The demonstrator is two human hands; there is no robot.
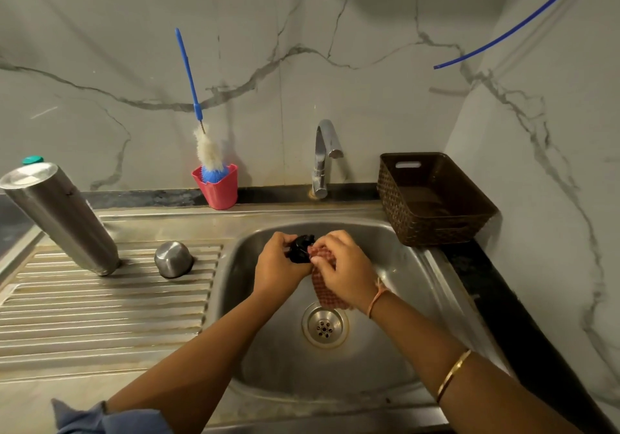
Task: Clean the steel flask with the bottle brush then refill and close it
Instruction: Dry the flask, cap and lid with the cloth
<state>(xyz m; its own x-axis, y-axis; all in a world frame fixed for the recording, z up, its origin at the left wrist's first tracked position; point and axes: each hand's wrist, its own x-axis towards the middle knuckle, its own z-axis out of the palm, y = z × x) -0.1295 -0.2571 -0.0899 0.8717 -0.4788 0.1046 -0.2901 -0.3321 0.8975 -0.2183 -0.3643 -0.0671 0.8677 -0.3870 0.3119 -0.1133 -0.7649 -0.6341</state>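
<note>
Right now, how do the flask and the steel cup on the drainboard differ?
The flask is a tall cylinder; the cup is short and rounded. The flask shows a flat end up, the cup a domed one. Both are steel, standing apart on the drainboard.

Brown woven basket [402, 214] (just right of tap [320, 158])
</note>
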